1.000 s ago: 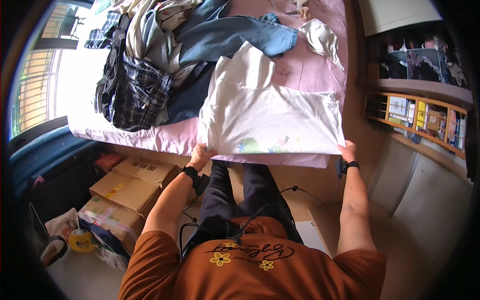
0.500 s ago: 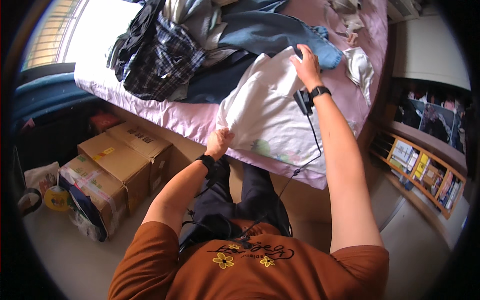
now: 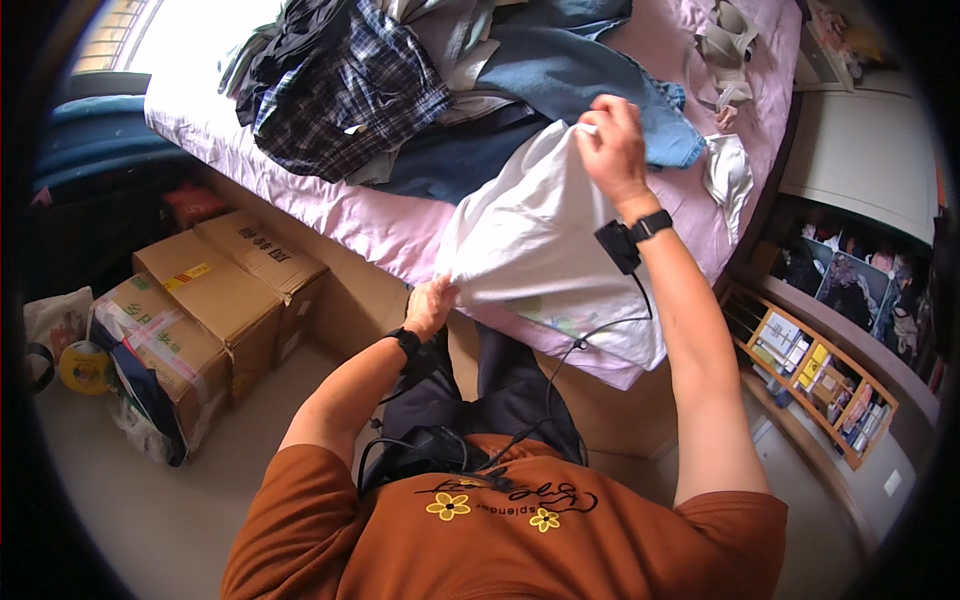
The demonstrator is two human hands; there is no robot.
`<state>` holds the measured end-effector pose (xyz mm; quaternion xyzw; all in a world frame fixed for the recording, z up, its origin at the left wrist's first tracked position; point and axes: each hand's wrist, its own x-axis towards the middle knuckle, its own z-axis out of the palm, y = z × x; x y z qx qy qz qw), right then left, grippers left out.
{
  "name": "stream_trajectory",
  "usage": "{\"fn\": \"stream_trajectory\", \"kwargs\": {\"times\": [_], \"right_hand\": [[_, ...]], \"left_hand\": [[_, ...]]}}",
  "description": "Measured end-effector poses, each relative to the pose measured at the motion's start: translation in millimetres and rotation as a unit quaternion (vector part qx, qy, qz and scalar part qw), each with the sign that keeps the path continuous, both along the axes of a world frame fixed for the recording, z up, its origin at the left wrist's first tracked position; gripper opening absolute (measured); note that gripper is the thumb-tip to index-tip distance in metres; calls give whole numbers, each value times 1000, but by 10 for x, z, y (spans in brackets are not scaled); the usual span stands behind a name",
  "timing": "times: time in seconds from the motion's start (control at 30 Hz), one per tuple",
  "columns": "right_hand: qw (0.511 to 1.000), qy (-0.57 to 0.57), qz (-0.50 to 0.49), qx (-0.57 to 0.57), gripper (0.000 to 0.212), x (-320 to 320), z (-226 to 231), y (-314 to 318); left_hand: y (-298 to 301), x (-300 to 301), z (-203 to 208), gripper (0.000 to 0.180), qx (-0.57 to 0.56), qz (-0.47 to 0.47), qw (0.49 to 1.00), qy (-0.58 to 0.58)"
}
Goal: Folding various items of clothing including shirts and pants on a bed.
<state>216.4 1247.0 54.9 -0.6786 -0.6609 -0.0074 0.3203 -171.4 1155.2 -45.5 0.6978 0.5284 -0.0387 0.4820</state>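
A white shirt [image 3: 540, 235] with a faint coloured print near its front edge lies partly on the bed and is partly lifted. My left hand [image 3: 432, 306] is closed on its near left edge, at the side of the mattress. Higher up and to the right, my right hand [image 3: 614, 158] pinches the far corner and holds it raised off the bed. Blue jeans [image 3: 585, 80] lie just behind my right hand. Dark navy cloth [image 3: 455, 165] lies beyond the white shirt, beside a dark plaid shirt [image 3: 350, 100].
The bed has a pink sheet [image 3: 340, 225]. On its right side lie a white cloth item [image 3: 728, 172] and a beige bra [image 3: 728, 42]. Cardboard boxes [image 3: 215, 290] stand on the floor at left. To the right is an orange-framed rack [image 3: 815, 375]. A black cable [image 3: 560, 375] hangs from my right wrist.
My right hand has closed on the shirt's far corner and lifted it, so the cloth now rises in folds. My left hand keeps its grip on the near edge. The view has shifted slightly.
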Motion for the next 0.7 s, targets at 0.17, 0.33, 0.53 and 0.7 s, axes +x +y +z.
{"fn": "stream_trajectory", "kwargs": {"times": [0.17, 0.33, 0.53, 0.7], "right_hand": [[959, 92, 2, -267, 55, -9, -518, 248], [946, 86, 9, -312, 42, 68, -769, 249], [957, 99, -20, -272, 13, 28, -366, 146], [991, 16, 96, -87, 7, -289, 31, -391]], "left_hand": [[233, 126, 40, 29, -38, -23, 994, 98], [506, 514, 372, 77, 179, -10, 981, 71], [685, 1158, 337, 89, 185, -14, 981, 56], [950, 1279, 66, 25, 100, 80, 992, -7]]}}
